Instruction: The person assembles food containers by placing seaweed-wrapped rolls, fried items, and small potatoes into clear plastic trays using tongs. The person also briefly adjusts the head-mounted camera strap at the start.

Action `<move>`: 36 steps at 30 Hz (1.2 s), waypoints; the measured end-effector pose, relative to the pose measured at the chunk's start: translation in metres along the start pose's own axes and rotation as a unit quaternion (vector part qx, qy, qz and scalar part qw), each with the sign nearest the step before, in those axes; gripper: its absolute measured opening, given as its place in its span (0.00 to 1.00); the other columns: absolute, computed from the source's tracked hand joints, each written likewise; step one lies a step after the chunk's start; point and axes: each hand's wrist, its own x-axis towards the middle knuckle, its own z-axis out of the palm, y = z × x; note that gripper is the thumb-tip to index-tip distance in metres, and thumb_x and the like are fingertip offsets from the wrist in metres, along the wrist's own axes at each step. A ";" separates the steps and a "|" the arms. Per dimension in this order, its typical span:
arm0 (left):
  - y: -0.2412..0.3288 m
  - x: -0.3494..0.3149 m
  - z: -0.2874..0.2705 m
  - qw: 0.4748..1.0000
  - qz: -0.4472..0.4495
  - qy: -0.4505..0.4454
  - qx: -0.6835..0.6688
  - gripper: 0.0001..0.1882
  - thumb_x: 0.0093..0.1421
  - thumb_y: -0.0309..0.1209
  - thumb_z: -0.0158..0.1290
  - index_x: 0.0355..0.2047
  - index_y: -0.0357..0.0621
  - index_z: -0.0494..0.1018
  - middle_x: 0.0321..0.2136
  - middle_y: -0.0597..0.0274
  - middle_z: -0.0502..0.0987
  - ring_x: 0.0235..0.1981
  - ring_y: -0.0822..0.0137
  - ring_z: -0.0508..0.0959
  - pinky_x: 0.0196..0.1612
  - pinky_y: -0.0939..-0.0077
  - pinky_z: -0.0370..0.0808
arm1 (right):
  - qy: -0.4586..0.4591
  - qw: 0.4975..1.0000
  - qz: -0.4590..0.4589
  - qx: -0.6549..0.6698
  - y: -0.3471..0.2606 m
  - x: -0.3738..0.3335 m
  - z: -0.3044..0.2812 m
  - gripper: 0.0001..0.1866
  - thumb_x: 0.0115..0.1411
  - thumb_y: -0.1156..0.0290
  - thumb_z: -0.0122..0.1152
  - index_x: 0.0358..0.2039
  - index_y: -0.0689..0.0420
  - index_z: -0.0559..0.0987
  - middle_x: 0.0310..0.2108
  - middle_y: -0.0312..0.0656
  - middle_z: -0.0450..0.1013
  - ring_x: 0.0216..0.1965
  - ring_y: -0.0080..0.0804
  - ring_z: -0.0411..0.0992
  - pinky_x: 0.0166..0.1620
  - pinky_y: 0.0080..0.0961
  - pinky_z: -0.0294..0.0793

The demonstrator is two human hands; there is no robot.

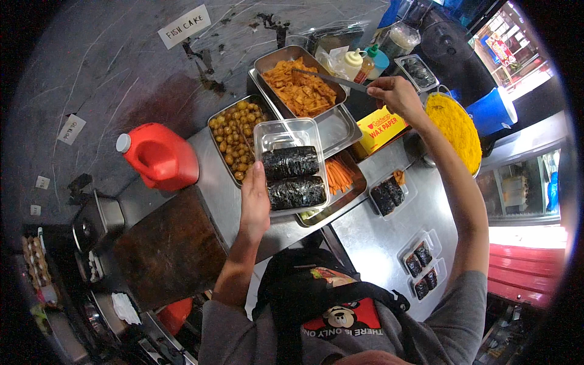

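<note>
Your left hand (255, 201) grips the near left side of a clear plastic container (291, 134), which holds two black-wrapped rolls (295, 176), between the small brown potatoes (231, 137) and the carrot-coloured sticks (339, 175). Your right hand (394, 94) is closed around a long metal utensil (340, 81), its tip at the orange pieces (298, 91) in a steel tray (267, 62). Farther out, a yellow box (380, 129) sits right, a red jug (161, 158) left.
</note>
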 end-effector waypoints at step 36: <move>-0.009 -0.003 0.030 0.998 -0.062 -0.030 -0.012 0.23 0.70 0.42 0.41 0.53 0.32 0.67 0.48 0.58 0.72 0.50 0.70 0.69 0.55 0.77 0.64 | 0.076 0.922 -0.259 -0.277 -0.067 -0.163 -0.087 0.07 0.53 0.73 0.62 0.34 0.52 0.81 0.27 0.39 0.78 0.25 0.38 0.77 0.28 0.30 0.75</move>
